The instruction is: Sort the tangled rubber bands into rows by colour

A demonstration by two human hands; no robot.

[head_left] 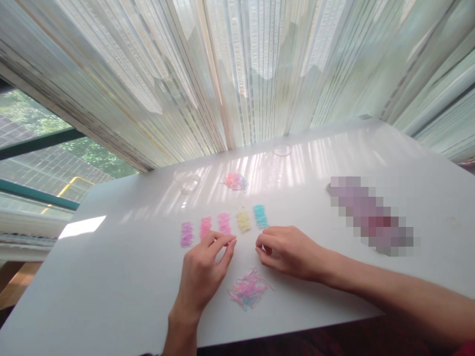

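My left hand point(208, 264) is pinched, thumb against forefinger, just in front of a pink stack point(224, 224) of thin elastic-like loops. Facing it across a small gap, my right hand point(289, 249) has its fingers curled and pressed close, below the turquoise stack point(260, 216). Whatever either pinch holds is too small to make out. The row of stacks also includes a purple one point(187, 234), a darker pink one point(205, 226) partly behind my left hand, and a pale yellow one point(244, 221). Between my wrists lies a loose mixed-colour pile point(249, 290) of the same loops.
Another tangled pile point(236, 181) lies farther back on the white table point(141, 282). Beside it are a clear round container point(190, 183) and a clear ring-shaped item point(282, 150). A pixelated long object point(371, 215) rests at right. Striped curtains point(237, 74) hang along the far edge.
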